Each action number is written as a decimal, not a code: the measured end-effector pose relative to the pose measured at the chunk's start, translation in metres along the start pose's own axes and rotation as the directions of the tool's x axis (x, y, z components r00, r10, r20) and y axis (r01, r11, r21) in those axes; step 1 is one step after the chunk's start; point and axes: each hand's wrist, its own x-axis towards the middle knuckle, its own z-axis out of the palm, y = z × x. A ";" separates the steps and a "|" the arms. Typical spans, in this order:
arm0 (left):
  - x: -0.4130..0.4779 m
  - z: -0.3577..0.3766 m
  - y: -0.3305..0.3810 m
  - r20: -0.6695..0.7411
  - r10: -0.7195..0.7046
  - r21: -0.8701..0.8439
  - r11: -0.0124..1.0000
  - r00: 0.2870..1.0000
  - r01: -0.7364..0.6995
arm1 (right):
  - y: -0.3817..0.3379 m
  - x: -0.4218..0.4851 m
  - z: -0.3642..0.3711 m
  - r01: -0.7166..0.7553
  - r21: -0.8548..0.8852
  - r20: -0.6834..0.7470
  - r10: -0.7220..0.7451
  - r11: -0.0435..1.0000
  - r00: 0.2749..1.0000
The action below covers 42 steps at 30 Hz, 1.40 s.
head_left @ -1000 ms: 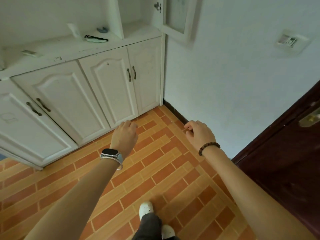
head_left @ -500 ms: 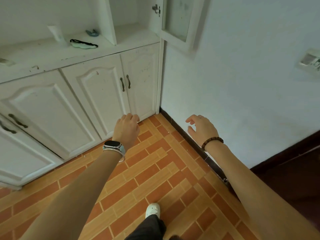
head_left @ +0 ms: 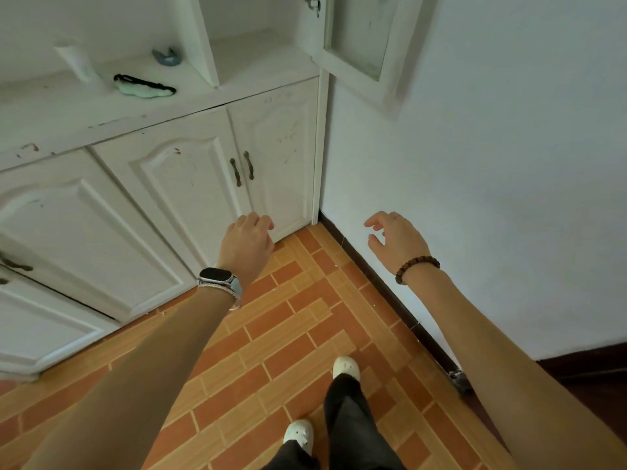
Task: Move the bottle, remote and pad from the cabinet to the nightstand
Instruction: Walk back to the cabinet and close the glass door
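L hand (head_left: 249, 240) & R hand (head_left: 397, 240) were held out fwd over the floor, fingers loosely curled, holding nothing. Orange brick-pattern floor tiles (head_left: 288, 317) met a white wall (head_left: 492, 164) at R. The white cabinet (head_left: 176, 198) ahead had its lower doors closed. On its ledge (head_left: 68, 117) stood the white bottle (head_left: 76, 62). The pale green pad (head_left: 144, 88) w/ black strap lay near it, & a small blue item (head_left: 166, 57) sat further back.

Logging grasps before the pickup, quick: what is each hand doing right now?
Left hand: open, fingers loosely curled, holding nothing.
Right hand: open, fingers loosely curled, holding nothing.
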 end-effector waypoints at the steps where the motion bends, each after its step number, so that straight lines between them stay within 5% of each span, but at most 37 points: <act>1: 0.009 0.004 0.000 0.002 -0.007 0.003 1.000 1.000 0.007 | 0.002 0.012 -0.001 0.013 0.003 0.004 -0.013 1.000 1.000; 13: 0.136 0.002 0.006 -0.132 -0.092 0.091 0.990 0.987 0.105 | 0.015 0.174 -0.042 0.235 -0.001 0.048 -0.235 0.972 0.971; 23: 0.221 -0.021 -0.023 -0.212 -0.014 0.140 0.989 0.977 0.045 | -0.015 0.262 -0.046 0.279 0.013 0.036 -0.280 0.960 0.959; 33: 0.339 -0.072 -0.058 -0.296 0.155 0.176 0.979 0.942 -0.106 | -0.067 0.346 -0.096 0.273 -0.033 -0.165 -0.275 0.961 0.947; 42: 0.427 -0.119 -0.029 -0.398 0.332 0.195 0.941 0.855 -0.275 | -0.080 0.385 -0.187 0.307 0.096 -0.492 -0.223 0.947 0.842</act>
